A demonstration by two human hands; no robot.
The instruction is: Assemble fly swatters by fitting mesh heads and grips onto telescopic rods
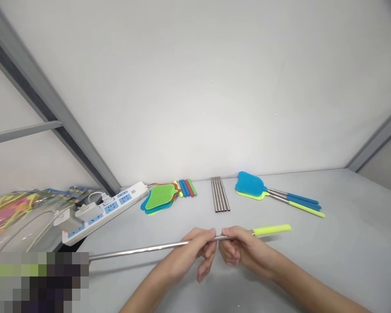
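A long steel telescopic fly swatter rod (135, 251) stretches across in front of me, drawn out in sections, with a yellow-green handle (272, 230) at its right end. Its left end runs into a blurred patch that hides what is there. My left hand (195, 248) pinches the rod near its middle, thumb on top and lower fingers loosely curled. Close beside it, my right hand (243, 248) is closed on the thicker section just left of the handle. The thumbs are a small gap apart, with a joint of the rod between them.
Assembled fly swatters (250, 184) with blue and yellow-green handles lie at back right. Several steel tubes (220, 194) lie mid-table. Further left are coloured handles (188, 188), stacked swatter heads (161, 196), a white power strip (112, 208) with plugs, and plastic-wrapped items (16, 213).
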